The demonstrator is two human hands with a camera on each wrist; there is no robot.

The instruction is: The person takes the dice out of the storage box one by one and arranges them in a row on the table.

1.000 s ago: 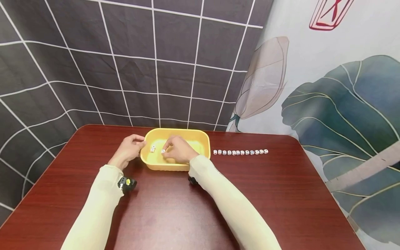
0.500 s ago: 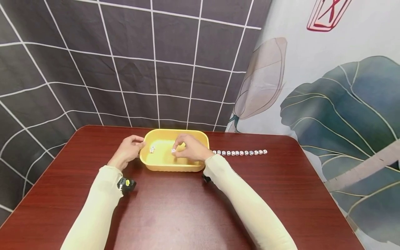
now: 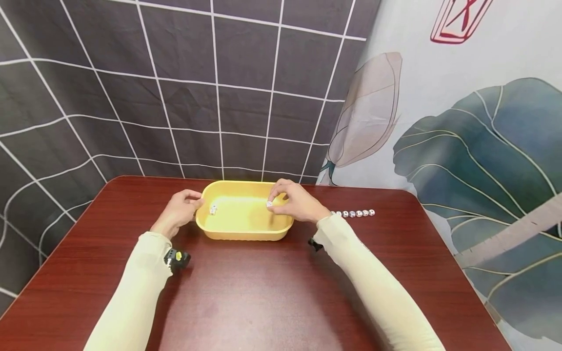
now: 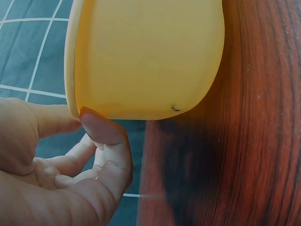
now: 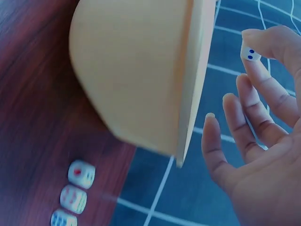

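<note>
My right hand (image 3: pixel 298 201) pinches a white die (image 5: pixel 250 52) between thumb and index finger, above the right part of a yellow plastic tub (image 3: pixel 243 235). Two blue dots face the camera in the right wrist view, and the other fingers are spread loosely. My left hand (image 4: pixel 70 160) pinches the tub's rim at its left end, thumb on one side and index finger on the other. A few more dice (image 3: pixel 213 209) lie together on the tub floor at the left.
On the dark red table (image 3: pixel 246 292), a row of dice (image 3: pixel 352 214) runs rightward from the tub; my right hand and wrist cover its near end in the head view. A dark grid-patterned cloth (image 3: pixel 246 117) hangs behind the table's back edge.
My right hand has lifted the die from the tub floor and carried it rightward toward the tub's right end. The left hand has stayed at the rim.
</note>
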